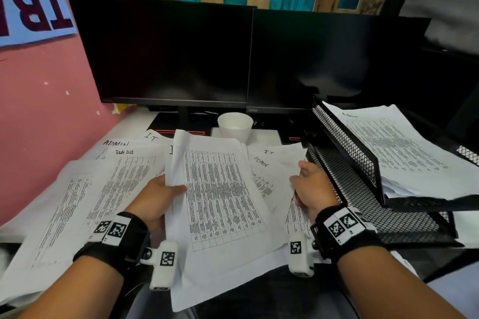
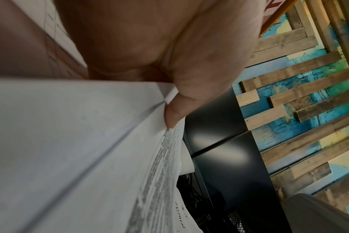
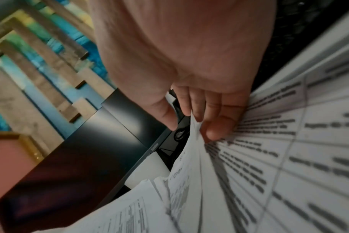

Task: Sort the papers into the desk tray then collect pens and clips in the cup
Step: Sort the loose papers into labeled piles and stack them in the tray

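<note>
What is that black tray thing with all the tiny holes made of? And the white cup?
The black tray looks like metal mesh with a matte black coat: its walls are a fine grid of diamond-shaped holes inside solid, stiff rims. The white cup looks like paper or foam, though I can't tell which: it is plain, dull white and thin-walled, with no shine.

White desk [image 1: 134,122], scattered papers [image 1: 85,197], cup [image 1: 235,127], mesh tray [image 1: 363,189]

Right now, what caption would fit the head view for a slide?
Left hand grips a printed sheet, right hand gathers loose papers beside the mesh tray.
</note>
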